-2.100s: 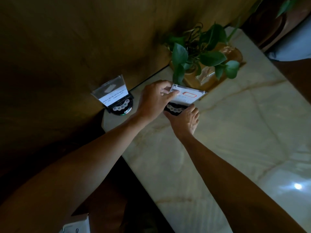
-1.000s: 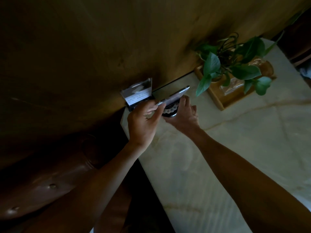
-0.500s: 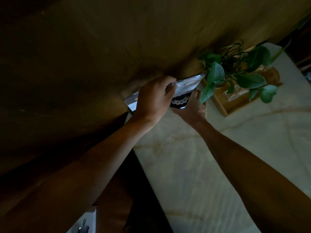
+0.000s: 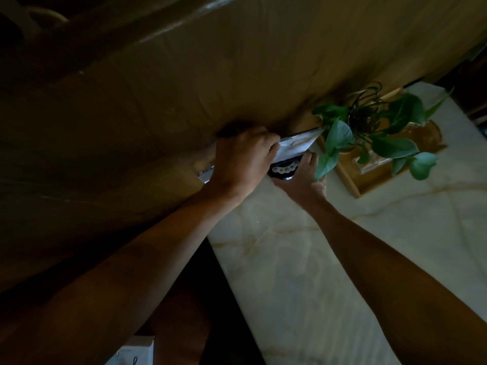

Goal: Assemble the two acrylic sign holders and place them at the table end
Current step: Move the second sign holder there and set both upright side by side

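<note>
An acrylic sign holder [image 4: 296, 145] with a white card and a black base sits at the far end of the marble table [image 4: 303, 272], against the wooden wall. My left hand [image 4: 241, 159] grips the clear panel's left side from above. My right hand [image 4: 303, 180] holds the black base from the near side. The other sign holder [image 4: 205, 175] is almost wholly hidden behind my left hand; only a pale corner shows at the table's left edge.
A potted green plant [image 4: 369, 133] in a glass vase stands on a wooden tray [image 4: 369, 180] just right of the sign holder, its leaves touching the panel. The wooden wall [image 4: 184, 88] closes off the far side. A white box [image 4: 134, 351] lies low at the left.
Both hands carried the sign holder toward the wall at the table end, beside the first holder. In the last half second the hands barely shifted; the view moved closer.
</note>
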